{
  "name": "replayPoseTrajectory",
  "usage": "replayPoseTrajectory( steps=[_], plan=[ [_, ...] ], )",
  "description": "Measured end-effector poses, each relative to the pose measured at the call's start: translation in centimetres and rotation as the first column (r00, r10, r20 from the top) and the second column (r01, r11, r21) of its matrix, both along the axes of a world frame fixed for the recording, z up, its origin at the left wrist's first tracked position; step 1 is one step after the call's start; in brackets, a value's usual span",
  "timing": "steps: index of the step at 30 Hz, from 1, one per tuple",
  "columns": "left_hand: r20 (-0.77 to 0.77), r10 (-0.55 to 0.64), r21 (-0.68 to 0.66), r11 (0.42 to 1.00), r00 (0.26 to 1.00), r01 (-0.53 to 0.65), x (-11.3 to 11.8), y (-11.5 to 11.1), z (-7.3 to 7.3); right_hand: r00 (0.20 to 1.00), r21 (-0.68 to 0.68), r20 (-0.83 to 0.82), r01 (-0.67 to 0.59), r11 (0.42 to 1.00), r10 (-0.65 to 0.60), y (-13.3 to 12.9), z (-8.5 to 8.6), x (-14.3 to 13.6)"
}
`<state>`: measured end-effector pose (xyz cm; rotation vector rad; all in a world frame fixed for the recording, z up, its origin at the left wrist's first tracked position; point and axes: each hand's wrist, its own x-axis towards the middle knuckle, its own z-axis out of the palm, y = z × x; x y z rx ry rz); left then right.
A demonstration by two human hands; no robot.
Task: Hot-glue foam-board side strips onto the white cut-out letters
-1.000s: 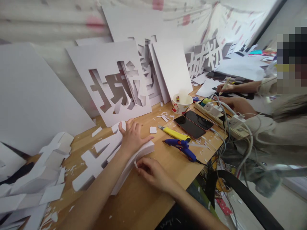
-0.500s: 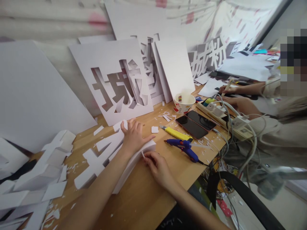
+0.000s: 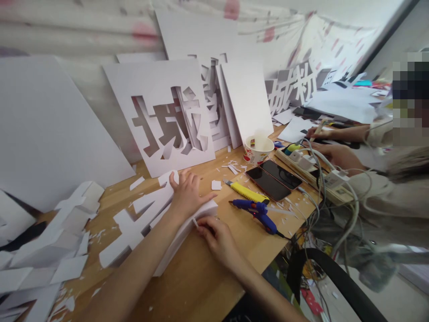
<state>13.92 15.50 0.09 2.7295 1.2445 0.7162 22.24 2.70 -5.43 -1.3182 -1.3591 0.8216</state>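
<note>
A white three-dimensional character (image 3: 134, 228), built of foam board or card, lies on the wooden table in front of me. My left hand (image 3: 186, 194) rests on top of its far part, fingers spread and thumb stretched out to the right. Beside its right-hand side wall, my right hand (image 3: 214, 235) pinches a thin white strip (image 3: 195, 222) between thumb and fingers. The strip's tip is at or very near that wall; whether it touches, I cannot tell. A blue glue gun (image 3: 256, 210) and a yellow utility knife (image 3: 248, 192) lie right of my hands.
Behind lean white boards, one with a cut-out character (image 3: 161, 165). Two phones (image 3: 270, 183), a paper cup (image 3: 258, 150) and a power strip (image 3: 311, 174) with tangled cables stand right. A co-worker's hand (image 3: 317, 134) holds a pen-like tool. More white pieces (image 3: 63, 241) lie left.
My right hand with the strip has shifted slightly left and down along the character's side wall. My left hand stays on the character. The whole view has tilted slightly.
</note>
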Motion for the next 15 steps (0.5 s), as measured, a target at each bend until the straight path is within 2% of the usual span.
replayPoseTrajectory(
  steps=[15],
  plan=[
    [-0.007, 0.014, -0.030, 0.999, 1.000, -0.014, 0.14, -0.02, 0.27, 0.998, -0.039, 0.033, 0.050, 0.998, -0.048, 0.00, -0.87, -0.39]
  ],
)
